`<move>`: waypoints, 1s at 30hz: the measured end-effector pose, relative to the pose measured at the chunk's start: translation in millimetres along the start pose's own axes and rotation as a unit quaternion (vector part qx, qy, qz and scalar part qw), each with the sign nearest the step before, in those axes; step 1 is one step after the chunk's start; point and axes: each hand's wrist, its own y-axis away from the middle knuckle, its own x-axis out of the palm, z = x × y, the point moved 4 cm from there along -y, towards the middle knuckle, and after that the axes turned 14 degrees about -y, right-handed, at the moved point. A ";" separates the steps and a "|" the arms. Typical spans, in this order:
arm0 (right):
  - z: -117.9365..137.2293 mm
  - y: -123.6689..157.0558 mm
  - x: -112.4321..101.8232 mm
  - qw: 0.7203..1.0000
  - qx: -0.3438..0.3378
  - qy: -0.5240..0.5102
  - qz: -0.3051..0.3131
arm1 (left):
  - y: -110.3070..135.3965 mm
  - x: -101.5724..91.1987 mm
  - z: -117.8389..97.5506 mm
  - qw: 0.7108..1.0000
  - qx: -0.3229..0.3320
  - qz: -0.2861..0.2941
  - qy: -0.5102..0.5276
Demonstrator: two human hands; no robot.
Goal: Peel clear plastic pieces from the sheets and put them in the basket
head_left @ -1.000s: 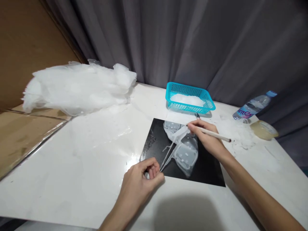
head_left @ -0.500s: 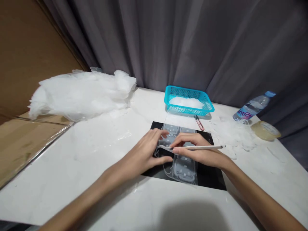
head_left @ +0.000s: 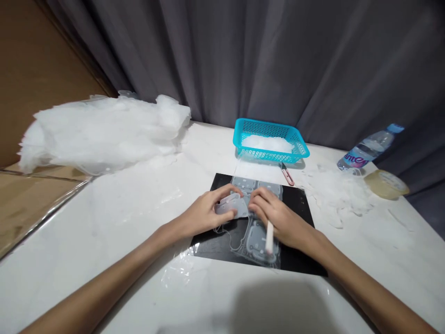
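My left hand [head_left: 205, 211] pinches a translucent plastic piece [head_left: 232, 204] between thumb and fingers, partly lifted off the sheet. My right hand [head_left: 278, 211] is curled around a slim white pen-shaped tool [head_left: 270, 237], its blunt end pointing down toward me; the tip is hidden. The right fingertips are close to the plastic piece's right edge; I cannot tell whether they touch it. Under both hands a clear plastic sheet [head_left: 259, 243] with several rounded grey-looking shapes lies on a black board [head_left: 299, 253]. A gap with a loose outline strip shows at its left.
A turquoise basket [head_left: 273, 157] with white pieces stands behind the board, with pink-handled thread snips [head_left: 287, 175] before it. White scraps [head_left: 342, 190], a water bottle [head_left: 370, 148] and a tape roll [head_left: 386, 184] are at right. A white plastic pile [head_left: 104, 134] and cardboard [head_left: 41, 199] are at left.
My left hand has taken hold of the plastic piece and raised it from the sheet. The pen-shaped tool has swung from pointing sideways to pointing down toward me in my right hand.
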 end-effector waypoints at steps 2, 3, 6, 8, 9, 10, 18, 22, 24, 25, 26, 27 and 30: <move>2.2 4.8 10.6 0.999 -0.002 0.025 0.023 | -1.2 1.9 -2.2 1.000 0.002 0.003 -0.013; 2.4 7.0 13.5 0.999 -0.003 0.037 0.024 | -1.7 3.0 -3.1 1.000 0.003 0.005 -0.018; 0.5 10.8 15.7 0.999 0.000 0.031 0.017 | -2.4 5.6 -5.1 0.999 0.018 0.005 -0.030; 0.0 11.0 15.1 1.000 -0.005 0.006 0.016 | -1.6 6.6 -6.9 0.998 0.046 0.003 -0.030; 0.3 10.7 14.7 1.000 -0.007 -0.005 0.014 | -0.8 6.9 -8.3 0.997 0.064 0.004 -0.030; 0.7 10.4 14.6 1.000 -0.010 -0.014 0.012 | 0.1 7.0 -9.8 0.996 0.080 0.004 -0.029; -4.0 13.3 21.1 0.998 0.014 0.009 -0.064 | 2.4 7.1 -10.3 0.999 -0.020 -0.019 0.022; -3.1 14.5 22.9 0.994 0.005 0.037 -0.099 | 1.0 8.9 -9.8 0.997 -0.031 -0.052 0.049; -1.0 15.0 23.3 0.992 -0.007 0.064 -0.109 | 0.3 10.0 -9.1 0.996 -0.027 -0.064 0.056; 0.1 15.3 23.5 0.991 -0.013 0.079 -0.111 | -0.2 10.4 -8.6 0.996 -0.026 -0.069 0.056; 1.2 15.5 23.7 0.989 -0.018 0.093 -0.112 | -0.7 10.5 -7.7 0.995 -0.027 -0.076 0.054; 2.2 15.6 23.9 0.988 -0.023 0.105 -0.112 | -1.4 10.5 -6.7 0.995 -0.028 -0.083 0.053; 4.1 15.4 24.2 0.985 -0.028 0.134 -0.108 | -4.4 10.7 -2.0 0.992 -0.044 -0.100 0.065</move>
